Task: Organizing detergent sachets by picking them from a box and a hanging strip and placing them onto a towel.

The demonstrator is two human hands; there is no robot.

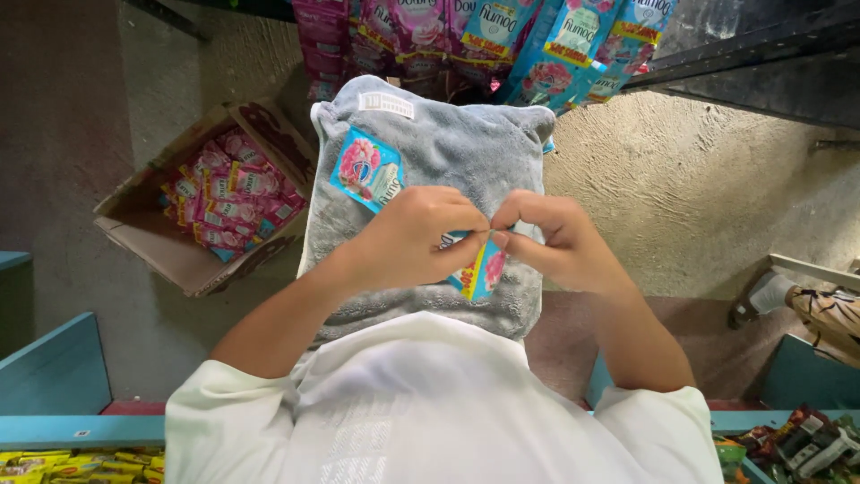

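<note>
Right at the middle of the view, a small blue sachet [479, 269] with a pink flower and a yellow patch was pinched between both hands, just above the lower part of a grey towel [448, 152] spread over the person's lap. The left hand [414, 237] gripped its upper edge from one side, fingertips bent inward; the right hand [555, 242] gripped it from the other, thumb and forefinger closed on the same edge. The two sets of fingertips met, so the hands were together and clamped on the sachet, hiding most of its top half. Both forearms came up from white sleeves and angled inward, elbows out, wrists slightly bent.

A second blue sachet [367, 170] lay tilted on the towel, just above the left hand and apart from it. That made two loose sachets in all.

Beyond the towel's far edge, hanging strips of pink and blue sachets [475, 36] crowded together; their number could not be told. To the left, one open cardboard box [143, 224] stood on the floor [699, 179], filled with many pink sachets. Blue bin walls [54, 376] framed the bottom corners, one holding yellow packets [81, 464] at the left, another holding dark and red packets [802, 444] at the right. Another person's foot [761, 296] in a white sock showed at the right edge.
</note>
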